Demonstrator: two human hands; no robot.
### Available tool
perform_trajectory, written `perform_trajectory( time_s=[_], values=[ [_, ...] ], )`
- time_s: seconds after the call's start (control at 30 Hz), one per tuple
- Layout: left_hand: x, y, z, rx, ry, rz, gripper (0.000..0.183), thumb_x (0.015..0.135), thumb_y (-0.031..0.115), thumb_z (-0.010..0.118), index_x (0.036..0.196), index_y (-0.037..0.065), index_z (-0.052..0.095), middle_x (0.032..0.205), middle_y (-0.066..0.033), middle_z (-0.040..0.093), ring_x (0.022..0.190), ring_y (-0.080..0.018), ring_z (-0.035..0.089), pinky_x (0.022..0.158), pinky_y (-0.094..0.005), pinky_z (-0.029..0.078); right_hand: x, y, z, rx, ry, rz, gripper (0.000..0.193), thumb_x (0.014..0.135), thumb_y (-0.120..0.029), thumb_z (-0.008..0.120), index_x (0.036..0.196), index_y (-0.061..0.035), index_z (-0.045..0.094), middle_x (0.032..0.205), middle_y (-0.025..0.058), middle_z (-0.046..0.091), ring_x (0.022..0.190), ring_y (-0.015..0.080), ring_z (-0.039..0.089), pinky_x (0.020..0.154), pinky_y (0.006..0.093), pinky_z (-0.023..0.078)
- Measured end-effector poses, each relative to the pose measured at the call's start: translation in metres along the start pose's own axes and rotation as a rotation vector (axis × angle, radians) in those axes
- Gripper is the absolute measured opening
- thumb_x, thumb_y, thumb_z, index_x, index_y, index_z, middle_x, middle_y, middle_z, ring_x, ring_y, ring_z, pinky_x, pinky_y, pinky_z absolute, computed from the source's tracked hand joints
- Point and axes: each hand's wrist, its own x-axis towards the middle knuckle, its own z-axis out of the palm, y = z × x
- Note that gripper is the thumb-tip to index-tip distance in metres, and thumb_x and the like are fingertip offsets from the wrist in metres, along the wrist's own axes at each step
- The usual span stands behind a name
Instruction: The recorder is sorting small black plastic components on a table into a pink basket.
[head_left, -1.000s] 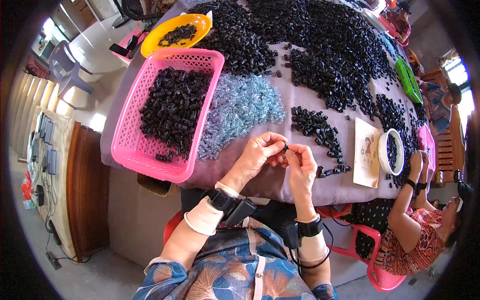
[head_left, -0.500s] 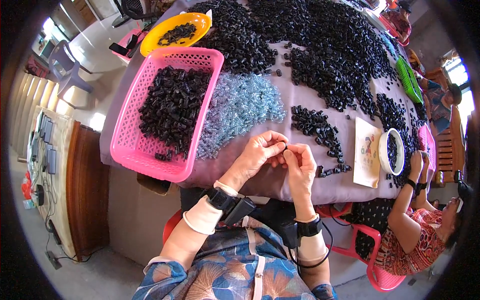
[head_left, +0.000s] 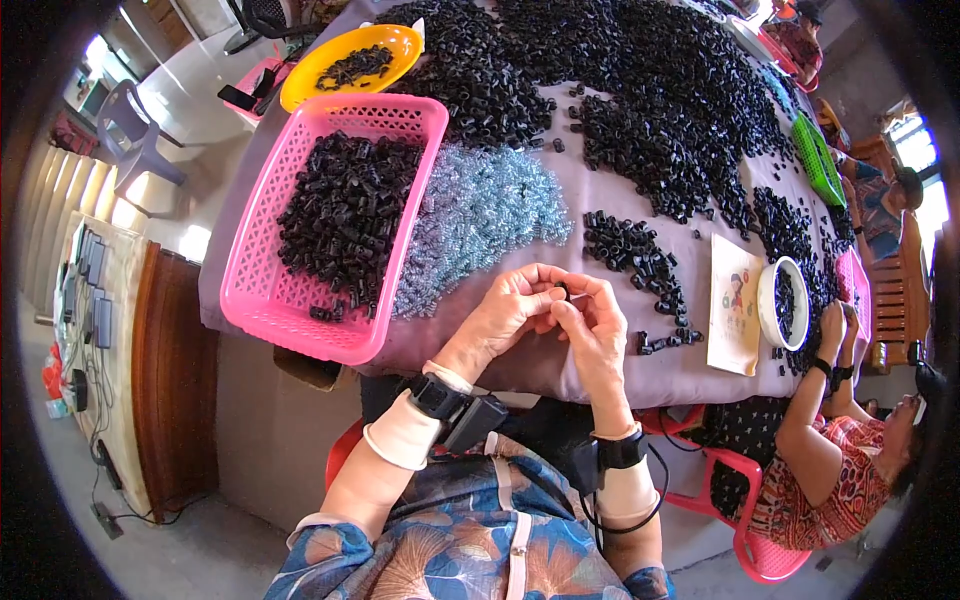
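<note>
My left hand (head_left: 513, 312) and my right hand (head_left: 594, 325) meet over the near edge of the table. Between their pinched fingertips sits a small black plastic part (head_left: 562, 289), mostly covered by the fingers. Just beyond my left hand spreads a heap of clear, bluish springs (head_left: 480, 205). A pink basket (head_left: 257, 240) to the left holds many black plastic parts (head_left: 345, 215). Loose black parts (head_left: 635, 255) lie to the right of my hands.
Large piles of black parts (head_left: 640, 80) cover the far table. A yellow plate (head_left: 300, 92) stands far left. On the right are a paper booklet (head_left: 735, 305), a white bowl (head_left: 768, 310) and a green basket (head_left: 815, 160). Another person (head_left: 825, 450) sits working at the right.
Both hands stay together, and the right fingers have shifted slightly left and up around the small black part. The black part now shows a little more between the fingertips.
</note>
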Motion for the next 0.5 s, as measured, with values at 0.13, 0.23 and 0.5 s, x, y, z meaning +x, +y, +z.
perform_trajectory(
  time_s=[0.13,0.23,0.5],
  values=[
    [-0.004,-0.002,-0.005,-0.11,0.022,-0.041,0.028,0.086,0.009,0.06,0.111,0.007,0.049,0.083,0.0002,0.059,0.065,-0.0062,0.055,0.053,-0.0167,0.042,0.007,0.0,-0.007,0.165,-0.185,0.054,0.029,0.083,-0.004,0.061,0.111,-0.0003,0.054,0.09,0.0023,0.055,0.072,0.0056,0.055,0.06,0.0189,0.045],
    [-0.006,-0.003,-0.005,-0.137,-0.043,-0.024,0.033,0.085,0.007,0.06,0.114,0.008,0.045,0.083,-0.0006,0.059,0.064,-0.0073,0.056,0.052,-0.0171,0.042,0.006,0.007,-0.008,0.091,-0.194,0.021,0.029,0.084,-0.005,0.06,0.111,0.0012,0.055,0.094,0.0015,0.053,0.071,0.0058,0.055,0.06,0.019,0.045],
    [-0.003,0.002,-0.003,-0.057,-0.086,-0.104,0.032,0.084,0.008,0.061,0.11,0.008,0.043,0.08,-0.0016,0.059,0.062,-0.0103,0.057,0.05,-0.0187,0.043,0.0,0.011,-0.008,0.155,-0.137,0.0,0.02,0.085,-0.006,0.058,0.103,0.0025,0.056,0.097,0.0019,0.052,0.068,0.0052,0.054,0.058,0.0189,0.044]
  ],
)
